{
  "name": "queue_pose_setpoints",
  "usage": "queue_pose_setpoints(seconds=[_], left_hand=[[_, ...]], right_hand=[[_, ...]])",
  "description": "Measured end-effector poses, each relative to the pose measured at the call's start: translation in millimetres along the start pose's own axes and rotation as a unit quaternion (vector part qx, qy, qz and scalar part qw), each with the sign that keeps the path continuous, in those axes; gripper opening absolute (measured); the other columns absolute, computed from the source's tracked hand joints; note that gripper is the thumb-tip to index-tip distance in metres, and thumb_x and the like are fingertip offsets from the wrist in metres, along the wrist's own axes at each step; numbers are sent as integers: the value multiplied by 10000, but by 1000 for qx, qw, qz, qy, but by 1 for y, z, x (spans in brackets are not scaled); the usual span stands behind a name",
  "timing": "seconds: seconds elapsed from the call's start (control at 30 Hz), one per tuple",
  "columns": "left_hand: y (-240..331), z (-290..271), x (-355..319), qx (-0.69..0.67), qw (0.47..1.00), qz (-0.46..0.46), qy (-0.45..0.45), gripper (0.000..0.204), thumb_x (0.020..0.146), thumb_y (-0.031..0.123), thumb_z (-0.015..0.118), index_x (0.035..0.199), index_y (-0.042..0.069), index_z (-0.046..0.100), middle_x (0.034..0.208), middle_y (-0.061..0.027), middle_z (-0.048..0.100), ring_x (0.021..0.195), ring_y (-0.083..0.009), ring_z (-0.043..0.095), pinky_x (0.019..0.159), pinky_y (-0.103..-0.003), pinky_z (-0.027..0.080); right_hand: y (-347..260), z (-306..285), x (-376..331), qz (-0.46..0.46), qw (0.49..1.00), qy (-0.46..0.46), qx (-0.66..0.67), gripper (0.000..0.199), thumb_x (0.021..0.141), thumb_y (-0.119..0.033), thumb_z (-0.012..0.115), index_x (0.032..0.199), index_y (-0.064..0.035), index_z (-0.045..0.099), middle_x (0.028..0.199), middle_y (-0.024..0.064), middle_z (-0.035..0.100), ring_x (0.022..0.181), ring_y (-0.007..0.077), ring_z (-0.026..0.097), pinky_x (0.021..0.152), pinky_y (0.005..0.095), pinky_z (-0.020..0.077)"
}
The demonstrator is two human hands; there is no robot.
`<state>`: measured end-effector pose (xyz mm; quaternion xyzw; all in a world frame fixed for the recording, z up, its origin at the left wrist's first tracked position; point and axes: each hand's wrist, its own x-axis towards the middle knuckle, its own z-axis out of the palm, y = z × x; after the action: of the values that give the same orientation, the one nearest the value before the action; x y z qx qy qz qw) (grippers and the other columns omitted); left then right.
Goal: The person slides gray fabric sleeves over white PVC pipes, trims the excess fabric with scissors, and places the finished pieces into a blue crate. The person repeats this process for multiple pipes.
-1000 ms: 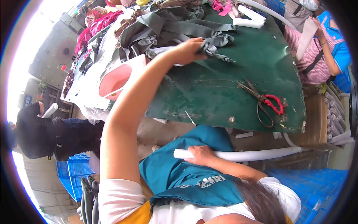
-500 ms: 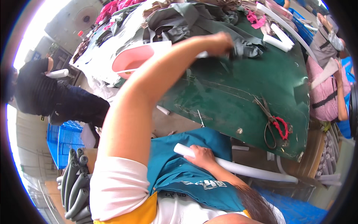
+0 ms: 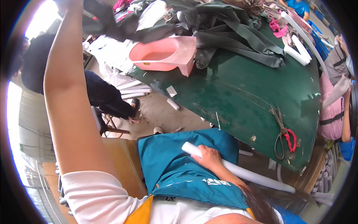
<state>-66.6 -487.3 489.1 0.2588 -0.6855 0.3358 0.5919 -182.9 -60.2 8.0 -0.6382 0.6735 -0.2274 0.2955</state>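
Observation:
My left arm is raised high at the far left. The left hand (image 3: pixel 69 4), cut by the upper edge and smeared, is closed on a dark grey fabric strip (image 3: pixel 149 34) that stretches blurred toward the fabric heap (image 3: pixel 223 22) on the table. My right hand (image 3: pixel 209 156) rests on my lap over the teal apron (image 3: pixel 167 149), its fingers wrapped round a long white foam tube (image 3: pixel 253 173). One end of the tube sticks out past the fingers; the rest runs under my forearm to the right.
On the green table (image 3: pixel 238 97) stand a pink plastic basin (image 3: pixel 186 48) and red-handled scissors (image 3: pixel 285 136). White foam tubes (image 3: pixel 298 52) lie at the far right. One person (image 3: pixel 104 89) is at the left, another in a checked top (image 3: pixel 332 115) at the right.
My left hand has swept from the table's far middle to the upper left, drawing the grey strip along. The pink basin is now uncovered. My right hand keeps its hold on the tube.

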Motion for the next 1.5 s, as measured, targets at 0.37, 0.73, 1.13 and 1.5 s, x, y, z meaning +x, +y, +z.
queue_pose_setpoints(seconds=[0.37,0.73,1.13,1.5], left_hand=[[-38,66,-259,107,600,416,-675,154,798,175,618,926,232,681,823,-43,676,851,-254,673,715,-380,525],[24,98,-298,81,517,52,-851,174,771,192,658,929,169,728,908,-82,716,855,-250,689,729,-386,528],[22,110,-309,150,465,84,-868,215,774,192,661,969,140,733,933,-90,718,849,-254,687,746,-380,524],[-37,63,-248,-212,529,-299,-765,246,843,100,692,1056,-5,627,895,-74,681,721,-140,636,684,-291,523]], right_hand=[[-6,-3,3,26,999,-33,-25,476,807,-464,676,1050,-59,612,958,176,682,863,356,669,752,443,533],[3,1,16,62,995,-63,-44,508,802,-515,663,1065,-84,607,981,152,690,860,338,680,739,437,543],[4,-2,15,75,995,-65,-24,481,799,-494,674,1021,-77,582,950,175,684,867,361,674,769,464,536],[4,-1,12,83,994,-67,-20,497,805,-512,667,1077,-104,591,1005,156,679,920,349,663,819,457,515]])
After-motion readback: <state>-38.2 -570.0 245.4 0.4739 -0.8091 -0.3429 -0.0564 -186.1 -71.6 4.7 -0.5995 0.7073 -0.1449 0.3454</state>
